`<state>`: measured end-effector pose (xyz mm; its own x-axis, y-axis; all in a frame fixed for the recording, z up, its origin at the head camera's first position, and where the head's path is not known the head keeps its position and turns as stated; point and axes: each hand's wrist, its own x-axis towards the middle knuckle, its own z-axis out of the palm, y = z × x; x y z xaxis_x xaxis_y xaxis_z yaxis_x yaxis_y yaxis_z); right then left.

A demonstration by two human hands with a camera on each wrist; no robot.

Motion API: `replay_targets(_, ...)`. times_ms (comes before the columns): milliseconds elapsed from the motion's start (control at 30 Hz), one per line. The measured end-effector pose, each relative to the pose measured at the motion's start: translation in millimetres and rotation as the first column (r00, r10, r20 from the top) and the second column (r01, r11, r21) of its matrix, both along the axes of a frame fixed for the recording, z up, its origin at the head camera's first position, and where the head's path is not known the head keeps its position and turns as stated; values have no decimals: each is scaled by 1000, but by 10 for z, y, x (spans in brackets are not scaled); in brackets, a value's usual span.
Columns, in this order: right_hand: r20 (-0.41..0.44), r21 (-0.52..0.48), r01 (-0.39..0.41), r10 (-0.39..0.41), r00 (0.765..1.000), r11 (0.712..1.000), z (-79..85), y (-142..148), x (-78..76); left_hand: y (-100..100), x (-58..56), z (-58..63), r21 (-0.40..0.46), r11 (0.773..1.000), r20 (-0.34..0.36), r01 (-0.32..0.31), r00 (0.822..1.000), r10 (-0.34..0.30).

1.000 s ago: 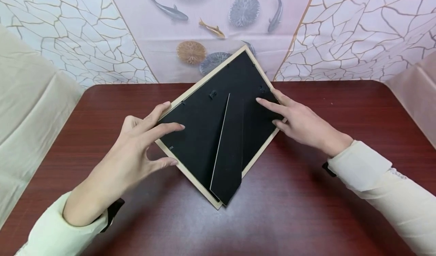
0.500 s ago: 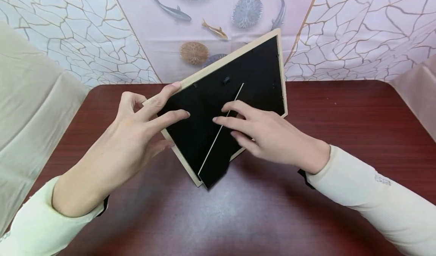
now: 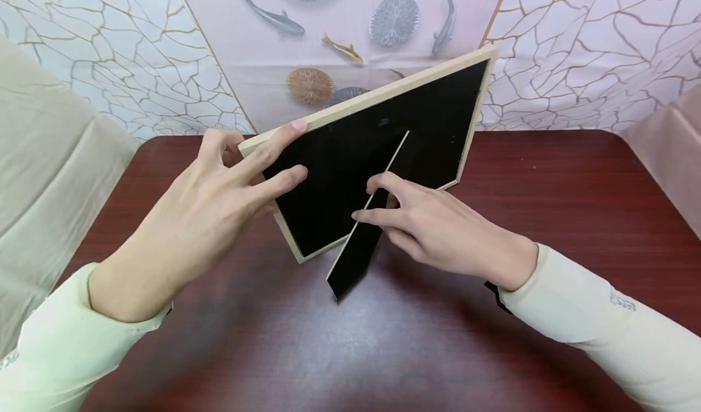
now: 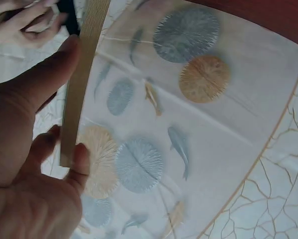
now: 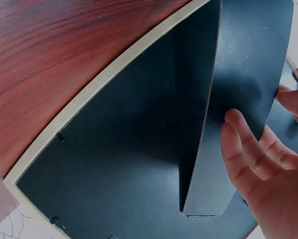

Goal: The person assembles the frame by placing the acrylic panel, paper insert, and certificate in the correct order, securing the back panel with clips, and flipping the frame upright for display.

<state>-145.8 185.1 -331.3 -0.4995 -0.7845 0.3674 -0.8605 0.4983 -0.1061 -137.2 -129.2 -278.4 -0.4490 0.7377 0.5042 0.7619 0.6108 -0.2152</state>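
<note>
A picture frame with a pale wooden border and a black back stands tilted above the table, its back towards me. My left hand grips its left end, with fingers on the back and over the top edge. The left wrist view shows the wooden edge between thumb and fingers. A black easel leg swings out from the back, and my right hand holds it across its middle. In the right wrist view, fingertips lie on the leg's flat face. The frame's front is hidden.
Beneath is a dark red wooden table. A patterned cloth with fish and round motifs hangs behind its far edge. Pale cloth drapes at the left side, with more at the right.
The frame has turned and tipped more upright, its right end rising to the right. My right hand has moved from the frame's right corner to the leg, which now stands further out.
</note>
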Motion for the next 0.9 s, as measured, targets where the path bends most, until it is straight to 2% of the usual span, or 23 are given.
replay_targets(167, -15, 5, 12, -12, 1000, 1000, -12, 68, 86, -37, -72, -15, -88, 996, -96, 31, 995, -40)
replay_targets(333, -50, -22, 3, -4, 999, 1000, -62, 127, 154, -78, -172, -38, -176, 983, -194, 56, 977, -90)
replay_targets(500, -68, -11, 6, -6, 998, 1000, -107, 152, 197, -120, -265, -72, -195, 976, -238, 100, 960, -146)
replay_targets(667, -81, 16, 9, -7, 997, 1000, -139, 174, 235, -169, -364, -120, -234, 968, -293, 88, 943, -157)
replay_targets(800, -77, 31, 22, -19, 997, 999, -163, 199, 278, -212, -441, -158, -220, 972, -306, 82, 940, -149)
replay_targets(900, -71, 40, 34, -31, 997, 999, -185, 218, 319, -223, -473, -190, -170, 981, -297, 95, 944, -143)
